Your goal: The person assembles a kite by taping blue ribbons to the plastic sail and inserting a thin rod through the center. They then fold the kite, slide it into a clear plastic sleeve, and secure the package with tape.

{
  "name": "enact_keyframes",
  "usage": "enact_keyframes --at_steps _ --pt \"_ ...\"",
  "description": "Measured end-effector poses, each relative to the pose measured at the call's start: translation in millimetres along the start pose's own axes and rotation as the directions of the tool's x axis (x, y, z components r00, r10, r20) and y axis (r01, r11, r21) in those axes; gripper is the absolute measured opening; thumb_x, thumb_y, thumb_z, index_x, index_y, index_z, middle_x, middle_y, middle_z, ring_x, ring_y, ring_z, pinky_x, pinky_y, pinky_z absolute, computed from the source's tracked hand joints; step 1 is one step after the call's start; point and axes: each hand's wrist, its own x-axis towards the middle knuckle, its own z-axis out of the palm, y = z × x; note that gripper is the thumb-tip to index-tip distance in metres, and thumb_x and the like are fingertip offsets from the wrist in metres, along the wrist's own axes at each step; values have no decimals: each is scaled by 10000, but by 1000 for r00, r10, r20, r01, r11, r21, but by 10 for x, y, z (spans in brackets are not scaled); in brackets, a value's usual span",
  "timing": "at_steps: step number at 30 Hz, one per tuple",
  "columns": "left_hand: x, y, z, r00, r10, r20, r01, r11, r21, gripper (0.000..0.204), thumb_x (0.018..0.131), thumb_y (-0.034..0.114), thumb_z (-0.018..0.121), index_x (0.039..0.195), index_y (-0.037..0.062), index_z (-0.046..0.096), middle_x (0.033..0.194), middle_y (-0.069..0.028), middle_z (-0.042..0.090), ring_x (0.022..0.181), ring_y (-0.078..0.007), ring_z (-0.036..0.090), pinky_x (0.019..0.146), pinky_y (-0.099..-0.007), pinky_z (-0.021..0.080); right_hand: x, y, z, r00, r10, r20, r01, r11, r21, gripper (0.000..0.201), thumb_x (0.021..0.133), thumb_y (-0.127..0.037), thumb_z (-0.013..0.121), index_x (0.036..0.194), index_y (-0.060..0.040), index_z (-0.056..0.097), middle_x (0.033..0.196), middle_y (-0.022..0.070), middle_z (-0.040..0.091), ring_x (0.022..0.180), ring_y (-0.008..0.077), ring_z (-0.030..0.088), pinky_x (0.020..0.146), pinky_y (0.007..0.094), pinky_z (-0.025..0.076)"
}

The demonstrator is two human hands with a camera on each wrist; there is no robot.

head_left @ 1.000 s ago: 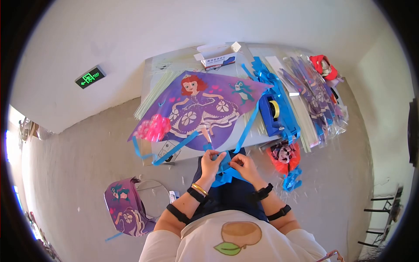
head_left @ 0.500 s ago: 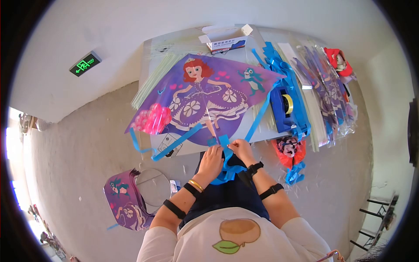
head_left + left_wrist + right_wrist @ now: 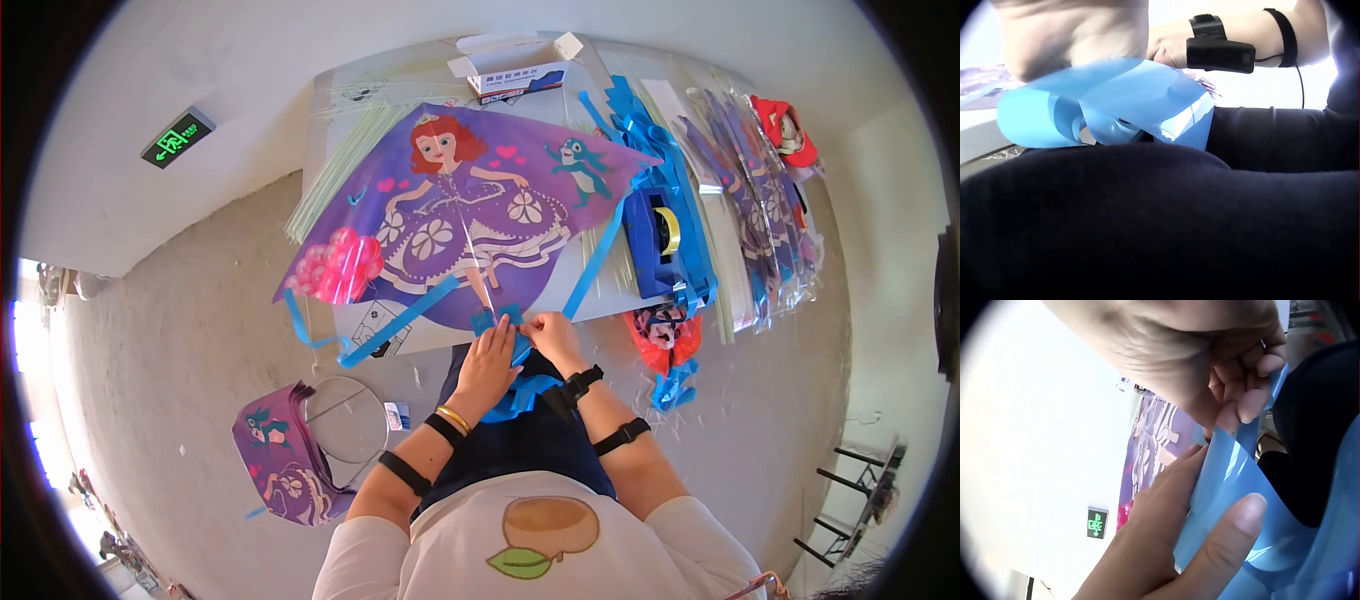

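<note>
A purple kite (image 3: pixel 455 215) printed with a red-haired princess lies on the table, its bottom tip toward the person. At that tip sits a wide blue plastic ribbon (image 3: pixel 520 352), which hangs in loops over the dark-trousered lap. My left hand (image 3: pixel 484 368) rests on the ribbon and the kite's tip with fingers stretched out; in the right wrist view its thumb (image 3: pixel 1235 531) lies over the ribbon. Beside it on the right, my right hand (image 3: pixel 552 338) pinches the ribbon's edge between thumb and curled fingers. The loops (image 3: pixel 1104 103) fill the middle of the left wrist view.
Right of the kite stand a blue tape dispenser (image 3: pixel 652 245), blue ribbons (image 3: pixel 635 120) and plastic-wrapped kites (image 3: pixel 760 200). An open box (image 3: pixel 515 75) is at the back, thin pale rods (image 3: pixel 335 180) at the left. More kite sheets (image 3: pixel 285 460) hang over a round stool (image 3: pixel 345 415) at lower left.
Both hands have moved forward from the lap to the kite's bottom tip, bringing the blue ribbon onto it. The left fingers have straightened from a pinch and now lie on the ribbon.
</note>
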Motion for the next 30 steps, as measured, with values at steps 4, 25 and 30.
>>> enact_keyframes --at_steps 4,25,30 --pt "-1 27 2 999 -15 33 15 1000 2 836 868 395 717 1504 -32 384 1592 -170 335 1327 -300 433 1119 -391 381 11 -4 -7 1000 -3 10 3 1000 -11 299 880 -397 744 823 -105 768 673 36 725 665 220 721 622 367 528" --pt "-33 57 3 999 -14 51 12 999 50 891 839 437 744 1509 -21 374 1595 -184 313 1339 -318 422 1126 -410 377 -314 -3 -255 949 -211 -233 204 978 -52 309 866 -316 786 876 -34 660 700 81 694 662 207 691 607 339 514" --pt "-4 109 -14 994 -51 99 42 995 92 931 838 488 737 1515 -30 363 1599 -185 325 1361 -317 422 1150 -412 357 -437 613 -1334 733 -205 -648 327 942 72 194 897 -214 756 975 -74 646 736 73 672 677 184 657 638 332 520"
